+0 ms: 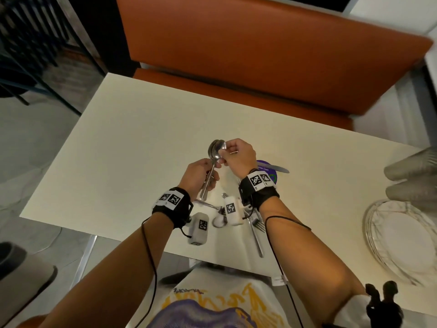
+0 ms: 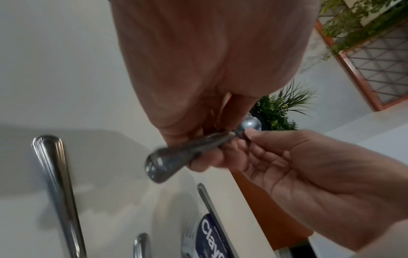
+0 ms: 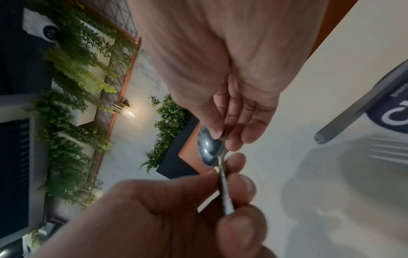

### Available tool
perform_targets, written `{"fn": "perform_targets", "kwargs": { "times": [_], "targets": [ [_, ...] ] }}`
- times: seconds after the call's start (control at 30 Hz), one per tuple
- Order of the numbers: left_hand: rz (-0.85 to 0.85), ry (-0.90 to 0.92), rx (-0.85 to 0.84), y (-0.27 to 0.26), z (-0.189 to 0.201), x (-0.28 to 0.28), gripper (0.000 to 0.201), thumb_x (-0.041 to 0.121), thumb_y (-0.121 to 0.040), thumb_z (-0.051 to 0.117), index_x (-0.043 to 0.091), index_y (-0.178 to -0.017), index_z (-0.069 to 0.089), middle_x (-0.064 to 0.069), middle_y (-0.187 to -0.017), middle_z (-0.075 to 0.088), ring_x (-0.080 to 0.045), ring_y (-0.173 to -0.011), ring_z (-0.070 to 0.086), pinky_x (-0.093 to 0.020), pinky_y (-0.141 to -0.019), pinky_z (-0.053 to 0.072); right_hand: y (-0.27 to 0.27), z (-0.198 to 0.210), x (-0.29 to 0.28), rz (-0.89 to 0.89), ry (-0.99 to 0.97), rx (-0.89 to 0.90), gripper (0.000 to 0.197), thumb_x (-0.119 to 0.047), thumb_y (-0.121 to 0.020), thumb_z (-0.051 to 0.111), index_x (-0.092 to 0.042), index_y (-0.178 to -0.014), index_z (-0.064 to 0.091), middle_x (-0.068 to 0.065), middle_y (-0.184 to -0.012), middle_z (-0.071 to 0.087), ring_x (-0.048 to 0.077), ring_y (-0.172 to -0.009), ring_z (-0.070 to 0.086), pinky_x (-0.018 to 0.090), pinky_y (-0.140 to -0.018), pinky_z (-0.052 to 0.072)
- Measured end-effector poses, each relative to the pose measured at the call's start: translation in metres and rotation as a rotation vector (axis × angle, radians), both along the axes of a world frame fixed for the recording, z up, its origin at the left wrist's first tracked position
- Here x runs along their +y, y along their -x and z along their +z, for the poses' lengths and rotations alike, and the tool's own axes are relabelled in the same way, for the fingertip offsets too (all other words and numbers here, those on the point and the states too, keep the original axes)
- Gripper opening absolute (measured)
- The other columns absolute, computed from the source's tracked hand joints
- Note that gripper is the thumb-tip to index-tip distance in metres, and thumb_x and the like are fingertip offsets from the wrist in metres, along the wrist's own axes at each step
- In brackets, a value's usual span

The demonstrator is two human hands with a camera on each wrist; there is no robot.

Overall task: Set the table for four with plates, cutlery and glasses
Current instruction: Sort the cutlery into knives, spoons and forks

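Over the middle of the cream rectangular table [image 1: 123,147], the left hand [image 1: 197,177] curls its fingers round the handles of a small bunch of shiny steel spoons [image 1: 214,159], held with bowls up and away from the person. From the head view there seem to be two or three spoons nested together, though blur makes the count unsure. The right hand [image 1: 238,156] pinches the bowl of the topmost spoon between thumb and fingertips, its other fingers loosely bent. The left wrist view shows the rounded handle end [image 2: 159,165] sticking out below the left palm, with the right hand's fingers [image 2: 260,139] meeting the neck of the spoon just beside it. The right wrist view shows the spoon bowl [image 3: 209,148] under the right thumb and the ribbed handle [image 3: 226,195] running down into the left hand's grip.

More cutlery lies on the table under the wrists, near the person's edge: a long steel fork [image 1: 256,235], and a steel table knife [image 1: 275,169] whose blade pokes out to the right, resting across a round dark-blue printed lid [image 1: 272,177]. At the table's right end sits a stack of white plates with grey marbled rims [image 1: 399,235], and just beyond it some smoky translucent tumblers [image 1: 411,178], blurred at the frame's edge. An orange upholstered bench [image 1: 260,55] runs along the far side of the table.
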State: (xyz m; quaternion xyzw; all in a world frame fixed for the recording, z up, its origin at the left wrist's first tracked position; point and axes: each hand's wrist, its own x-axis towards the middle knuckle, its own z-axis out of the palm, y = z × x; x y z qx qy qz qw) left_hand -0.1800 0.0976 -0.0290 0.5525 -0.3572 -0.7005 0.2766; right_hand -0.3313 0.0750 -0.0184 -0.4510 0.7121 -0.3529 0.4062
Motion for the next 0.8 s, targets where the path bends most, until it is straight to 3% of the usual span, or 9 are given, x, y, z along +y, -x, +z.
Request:
{"fn": "perform_targets", "kwargs": {
  "times": [0.1,0.17,0.27,0.33,0.4,0.53,0.63,0.73,0.8],
  "targets": [
    [-0.002,-0.031,0.016,0.004,0.0,0.006,0.033,0.016,-0.104,0.038,0.008,-0.099,0.069,-0.007,-0.067,0.054,-0.018,-0.052,0.042,-0.027,-0.05,0.03,0.003,-0.006,0.007,0.034,-0.013,0.03,0.028,-0.022,-0.084,0.076,-0.02,-0.112,0.069,-0.006,-0.089,0.072,0.021,-0.084,0.073,0.044,-0.08,0.062],
    [-0.021,-0.049,0.023,0.003,0.002,0.011,0.035,0.017,-0.105,0.038,0.005,-0.102,0.07,-0.006,-0.067,0.053,-0.018,-0.052,0.043,-0.027,-0.05,0.032,0.007,-0.007,0.009,0.09,-0.018,0.061,0.019,-0.022,-0.085,0.075,-0.018,-0.103,0.073,-0.003,-0.087,0.075,0.02,-0.08,0.074,0.043,-0.08,0.062],
    [-0.056,-0.079,-0.021,0.001,0.0,0.02,0.036,0.018,-0.104,0.038,0.003,-0.101,0.07,-0.004,-0.066,0.053,-0.02,-0.051,0.047,-0.028,-0.05,0.038,0.011,-0.005,0.017,0.126,-0.035,0.046,0.014,-0.018,-0.087,0.075,-0.013,-0.1,0.074,0.003,-0.083,0.076,0.013,-0.068,0.072,0.031,-0.07,0.059],
    [-0.072,-0.087,-0.088,-0.001,-0.002,0.026,0.032,0.017,-0.103,0.037,0.006,-0.095,0.066,0.0,-0.063,0.046,-0.016,-0.046,0.039,-0.022,-0.041,0.03,0.012,-0.008,0.026,0.14,-0.063,-0.008,0.022,-0.022,-0.088,0.076,-0.012,-0.107,0.072,0.002,-0.088,0.075,0.012,-0.068,0.071,0.025,-0.064,0.054],
    [-0.07,-0.093,-0.166,-0.005,-0.008,0.03,0.028,0.015,-0.102,0.037,0.008,-0.092,0.062,0.001,-0.062,0.041,-0.012,-0.042,0.031,-0.019,-0.036,0.022,0.014,-0.015,0.037,0.154,-0.105,-0.016,0.025,-0.029,-0.09,0.073,-0.016,-0.112,0.071,-0.001,-0.097,0.073,0.013,-0.076,0.072,0.025,-0.067,0.055],
    [-0.023,-0.139,-0.236,-0.018,-0.02,0.043,0.024,0.012,-0.1,0.038,0.007,-0.094,0.061,0.001,-0.061,0.039,-0.01,-0.039,0.028,-0.018,-0.032,0.021,0.016,-0.037,0.066,0.33,-0.166,0.178,0.017,-0.013,-0.091,0.064,-0.02,-0.101,0.076,-0.005,-0.102,0.073,0.01,-0.09,0.067,0.023,-0.083,0.054],
    [-0.001,-0.159,-0.258,-0.028,-0.03,0.052,0.024,0.011,-0.099,0.038,0.005,-0.096,0.062,0.0,-0.059,0.04,-0.009,-0.036,0.028,-0.016,-0.034,0.02,0.01,-0.051,0.088,0.594,-0.271,0.342,0.024,-0.007,-0.087,0.064,-0.023,-0.098,0.077,-0.005,-0.097,0.07,0.011,-0.086,0.065,0.032,-0.085,0.057],
    [0.006,-0.171,-0.262,-0.035,-0.035,0.059,0.024,0.012,-0.097,0.04,0.007,-0.094,0.063,0.001,-0.061,0.042,-0.01,-0.037,0.029,-0.015,-0.035,0.02,-0.002,-0.06,0.102,0.802,-0.303,0.568,0.028,-0.015,-0.083,0.077,-0.029,-0.107,0.075,-0.001,-0.104,0.058,0.017,-0.097,0.055,0.035,-0.087,0.051],
    [0.007,-0.161,-0.257,-0.038,-0.036,0.062,0.024,0.012,-0.097,0.04,0.007,-0.093,0.063,0.0,-0.061,0.043,-0.01,-0.038,0.03,-0.016,-0.034,0.021,-0.009,-0.065,0.107,0.84,-0.292,0.666,0.024,-0.024,-0.082,0.079,-0.031,-0.105,0.075,0.001,-0.108,0.054,0.021,-0.106,0.05,0.034,-0.087,0.046]
  ]
}}
